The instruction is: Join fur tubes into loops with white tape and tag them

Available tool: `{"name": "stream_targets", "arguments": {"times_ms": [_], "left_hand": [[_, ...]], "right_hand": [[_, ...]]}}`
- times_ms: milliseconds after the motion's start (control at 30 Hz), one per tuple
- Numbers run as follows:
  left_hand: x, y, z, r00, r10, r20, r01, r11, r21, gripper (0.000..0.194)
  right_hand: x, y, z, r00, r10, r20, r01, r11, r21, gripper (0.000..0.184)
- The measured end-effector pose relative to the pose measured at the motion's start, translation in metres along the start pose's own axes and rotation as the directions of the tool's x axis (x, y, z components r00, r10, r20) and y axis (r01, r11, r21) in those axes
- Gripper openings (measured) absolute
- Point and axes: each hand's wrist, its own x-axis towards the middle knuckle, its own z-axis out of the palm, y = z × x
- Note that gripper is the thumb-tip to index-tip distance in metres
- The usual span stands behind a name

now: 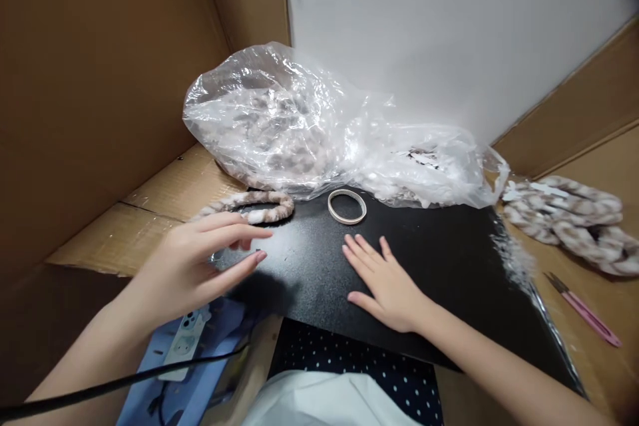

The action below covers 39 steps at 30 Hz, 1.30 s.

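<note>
My left hand (214, 256) hovers over the left part of the black tabletop (429, 266), thumb and fingers apart with nothing between them. Just beyond it lies a fluffy brown-and-white ring (279, 208), partly hidden by that hand. My right hand (382, 283) rests flat on the tabletop, fingers spread. Ahead of its fingertips is a roll of narrow tape (347, 207), lying on its side. Behind these, a clear plastic bag (264, 113) holds fluffy patterned pieces, and a second plastic bag (429, 166) contains whitish bits.
To the right on cardboard sit several fluffy rings (574, 219) and pink-handled thread snips (589, 319). Cardboard walls (100, 66) stand at the left and right. Below the left hand are a blue bin (200, 386), a power strip (184, 343) and a black cable (124, 383).
</note>
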Motion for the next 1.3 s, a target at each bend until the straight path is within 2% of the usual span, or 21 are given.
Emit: {"name": "stream_targets", "arguments": {"times_ms": [67, 200, 300, 367, 400, 533, 633, 700, 767, 833, 867, 900, 967, 1033, 1100, 1200, 1300], "left_hand": [[0.004, -0.011, 0.016, 0.989, 0.087, 0.116, -0.097, 0.992, 0.081, 0.024], [0.0, -0.038, 0.044, 0.988, 0.097, 0.119, -0.114, 0.984, 0.137, 0.027], [-0.004, -0.042, 0.053, 0.988, 0.113, 0.104, -0.127, 0.982, 0.138, 0.028], [-0.002, -0.034, 0.058, 0.987, 0.137, 0.088, -0.148, 0.979, 0.139, 0.028], [0.0, -0.027, 0.063, 0.984, 0.153, 0.087, -0.164, 0.978, 0.132, 0.027], [0.019, 0.021, 0.096, 0.947, 0.258, 0.193, -0.264, 0.964, 0.008, 0.026], [0.042, 0.07, 0.135, 0.905, 0.334, 0.261, -0.297, 0.939, -0.174, 0.017], [0.058, 0.098, 0.158, 0.9, 0.354, 0.254, -0.286, 0.92, -0.269, 0.012], [0.072, 0.114, 0.171, 0.903, 0.365, 0.225, -0.295, 0.91, -0.29, 0.005], [0.085, 0.114, 0.171, 0.916, 0.364, 0.168, -0.311, 0.91, -0.273, 0.005], [0.091, 0.108, 0.167, 0.921, 0.366, 0.134, -0.328, 0.913, -0.243, 0.008], [0.097, 0.099, 0.162, 0.922, 0.372, 0.102, -0.348, 0.916, -0.2, 0.01], [0.106, 0.076, 0.151, 0.905, 0.417, 0.083, -0.417, 0.909, -0.019, 0.016], [0.112, 0.056, 0.142, 0.9, 0.411, 0.146, -0.423, 0.903, 0.068, 0.012], [0.113, 0.042, 0.137, 0.894, 0.408, 0.187, -0.428, 0.9, 0.083, 0.011], [0.108, 0.034, 0.135, 0.905, 0.392, 0.163, -0.411, 0.906, 0.103, 0.018], [0.103, 0.033, 0.136, 0.927, 0.358, 0.115, -0.371, 0.92, 0.129, 0.021]], "right_hand": [[-0.028, 0.028, -0.001, 0.991, 0.131, -0.035, -0.133, 0.99, -0.053, 0.068], [-0.08, 0.085, -0.005, 0.921, 0.37, -0.123, -0.384, 0.916, -0.12, 0.066], [-0.097, 0.102, -0.009, 0.834, 0.501, -0.231, -0.535, 0.837, -0.117, 0.064], [-0.094, 0.093, -0.009, 0.804, 0.522, -0.286, -0.562, 0.824, -0.076, 0.064], [-0.089, 0.083, -0.008, 0.81, 0.509, -0.292, -0.544, 0.838, -0.049, 0.064], [-0.055, 0.03, 0.002, 0.916, 0.322, -0.238, -0.324, 0.945, 0.033, 0.065], [-0.034, 0.003, 0.005, 0.948, 0.22, -0.228, -0.206, 0.975, 0.086, 0.069], [-0.031, -0.002, 0.004, 0.928, 0.27, -0.255, -0.246, 0.961, 0.124, 0.073], [-0.036, 0.001, 0.002, 0.87, 0.391, -0.3, -0.356, 0.919, 0.168, 0.073], [-0.046, 0.005, 0.0, 0.806, 0.492, -0.329, -0.446, 0.87, 0.21, 0.069], [-0.05, 0.006, -0.001, 0.791, 0.515, -0.33, -0.466, 0.857, 0.222, 0.067], [-0.052, 0.007, -0.001, 0.788, 0.522, -0.327, -0.471, 0.853, 0.227, 0.067], [-0.046, 0.007, -0.001, 0.815, 0.488, -0.311, -0.44, 0.872, 0.214, 0.067], [-0.025, 0.008, -0.002, 0.853, 0.421, -0.309, -0.384, 0.907, 0.175, 0.064], [0.006, 0.013, -0.005, 0.875, 0.363, -0.321, -0.342, 0.932, 0.122, 0.06], [0.055, 0.025, -0.013, 0.899, 0.303, -0.317, -0.296, 0.953, 0.07, 0.057], [0.085, 0.035, -0.019, 0.901, 0.287, -0.327, -0.279, 0.958, 0.072, 0.057]]}}
